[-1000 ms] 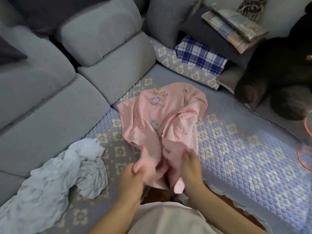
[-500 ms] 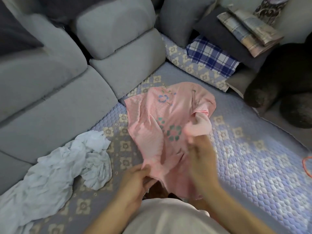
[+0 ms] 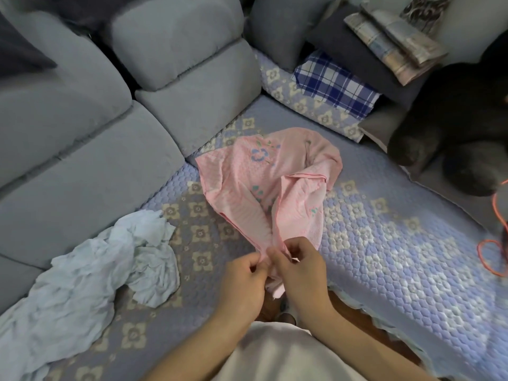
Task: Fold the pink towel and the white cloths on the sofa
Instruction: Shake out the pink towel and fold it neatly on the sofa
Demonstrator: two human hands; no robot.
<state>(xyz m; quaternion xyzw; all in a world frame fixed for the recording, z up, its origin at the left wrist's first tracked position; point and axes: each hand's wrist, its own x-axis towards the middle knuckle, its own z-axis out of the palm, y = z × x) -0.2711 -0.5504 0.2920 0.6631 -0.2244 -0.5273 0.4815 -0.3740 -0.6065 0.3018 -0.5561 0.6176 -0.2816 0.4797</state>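
Right hand [image 3: 298, 266] back beside left hand [image 3: 244, 276], both hands pinching pink towel [image 3: 264, 182] edge.

Pink towel [image 3: 247, 188]: flower-patterned, bunched, lying mid-sofa. White cloths [image 3: 90, 276]: crumpled heap, lying well apart on its left.

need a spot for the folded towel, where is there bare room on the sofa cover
Bare quilted cover lies right of the pink towel, bordered by the dark plush toy and the orange cord. A narrower strip separates the towel from the white cloths. The back right corner is crowded with cushions and folded fabrics.
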